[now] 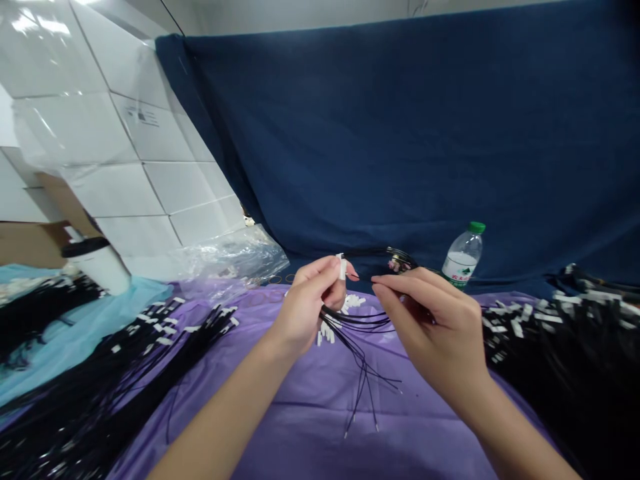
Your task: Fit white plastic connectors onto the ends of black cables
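My left hand (313,300) is closed around a bundle of thin black wires (357,320), with a small white connector (343,268) upright between thumb and fingers. From the connector the wires arc to the right, passing behind my right hand (430,310), and come back under the left palm. Several loose wire ends (367,387) hang below it, some with bare metal tips. Thumb and forefinger of my right hand are pinched together just right of the connector. The other right fingers curl by the wire loop; their exact hold on it is partly hidden.
Black wire bundles with white connectors lie at left (150,373) and right (565,360) on a purple cloth (300,427). Beyond my right hand stands a water bottle (463,257). A white cup (97,263), clear plastic bag (235,257) and stacked white boxes (135,180) are at left.
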A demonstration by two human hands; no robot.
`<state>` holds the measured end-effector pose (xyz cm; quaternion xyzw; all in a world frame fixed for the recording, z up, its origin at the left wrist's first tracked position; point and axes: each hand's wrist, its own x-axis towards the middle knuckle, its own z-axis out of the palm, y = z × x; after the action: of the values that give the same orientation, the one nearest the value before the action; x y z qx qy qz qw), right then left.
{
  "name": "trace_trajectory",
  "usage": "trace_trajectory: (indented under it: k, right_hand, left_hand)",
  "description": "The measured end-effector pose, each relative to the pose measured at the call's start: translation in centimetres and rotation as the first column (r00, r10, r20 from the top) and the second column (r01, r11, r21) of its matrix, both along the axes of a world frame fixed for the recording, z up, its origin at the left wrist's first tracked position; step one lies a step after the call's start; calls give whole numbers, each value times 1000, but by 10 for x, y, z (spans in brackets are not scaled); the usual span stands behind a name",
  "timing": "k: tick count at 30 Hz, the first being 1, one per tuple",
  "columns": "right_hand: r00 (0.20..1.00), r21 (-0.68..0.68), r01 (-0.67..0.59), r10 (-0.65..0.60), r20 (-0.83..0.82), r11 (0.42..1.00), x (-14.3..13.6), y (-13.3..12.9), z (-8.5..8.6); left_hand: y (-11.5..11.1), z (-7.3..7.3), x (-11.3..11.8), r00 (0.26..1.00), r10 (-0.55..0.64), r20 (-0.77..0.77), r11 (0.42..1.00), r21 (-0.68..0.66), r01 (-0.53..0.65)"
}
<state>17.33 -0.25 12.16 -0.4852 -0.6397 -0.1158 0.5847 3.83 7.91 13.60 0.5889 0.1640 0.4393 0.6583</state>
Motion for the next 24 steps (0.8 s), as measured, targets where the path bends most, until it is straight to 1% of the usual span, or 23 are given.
trace_trajectory:
  k: [5, 9, 11, 13, 15, 19, 24]
  right_hand:
    - [998, 21, -9, 8, 55, 1000, 1, -1, 1]
    - [987, 61, 54, -62, 150, 997, 3, -3, 0]
    - [971, 103, 85, -105, 213, 991, 4, -3, 0]
    - [958, 155, 96, -134, 253, 983, 5, -3, -1]
    - [956, 175, 95, -139, 259, 980, 5, -3, -1]
    - [974, 85, 84, -100, 201, 993, 4, -4, 1]
    - [991, -22, 81, -78, 105, 996, 0, -4, 0]
  left_hand:
    - [0, 0, 0, 1000, 10, -13, 1000, 4, -10]
    - [0, -1, 0, 1000, -1, -23, 1000, 15, 1]
    - [0, -1, 0, 1000, -9, -29, 1000, 22, 9]
    - [0, -1, 0, 999, -17, -33, 1000, 25, 17]
    - [0, -2, 0, 999, -24, -32, 999, 24, 25]
    - [0, -3, 1, 1000, -14, -27, 999, 37, 15]
    - [2, -5, 2, 999, 19, -37, 995, 98, -15]
